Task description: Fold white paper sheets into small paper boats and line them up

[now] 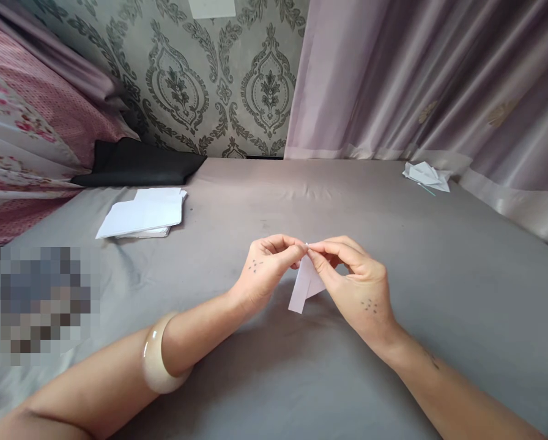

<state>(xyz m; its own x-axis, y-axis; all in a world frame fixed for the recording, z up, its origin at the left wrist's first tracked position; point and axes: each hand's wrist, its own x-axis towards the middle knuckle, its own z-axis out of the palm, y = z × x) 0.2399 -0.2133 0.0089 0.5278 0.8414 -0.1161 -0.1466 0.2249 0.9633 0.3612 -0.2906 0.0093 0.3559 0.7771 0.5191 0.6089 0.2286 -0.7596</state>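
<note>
A small folded piece of white paper (pixel 305 282) hangs from the fingertips of both hands, above the grey sheet. It has a narrow strip at its lower left and a wider flap at the right, part of which is behind my right hand. My left hand (pixel 270 263) pinches the top of the paper between thumb and forefinger. Right beside it, my right hand (pixel 357 276) pinches the same top edge, thumb in front. The fingertips of the two hands nearly touch, and the paper between them is mostly hidden.
A stack of white paper (pixel 143 214) lies at the left, in front of a black cloth or bag (pixel 145 162). Crumpled white papers (pixel 426 176) with a thin greenish stick lie at the far right. Curtains (pixel 393 79) and a patterned wall border the grey sheet (pixel 237 403). A blurred patch covers the left edge.
</note>
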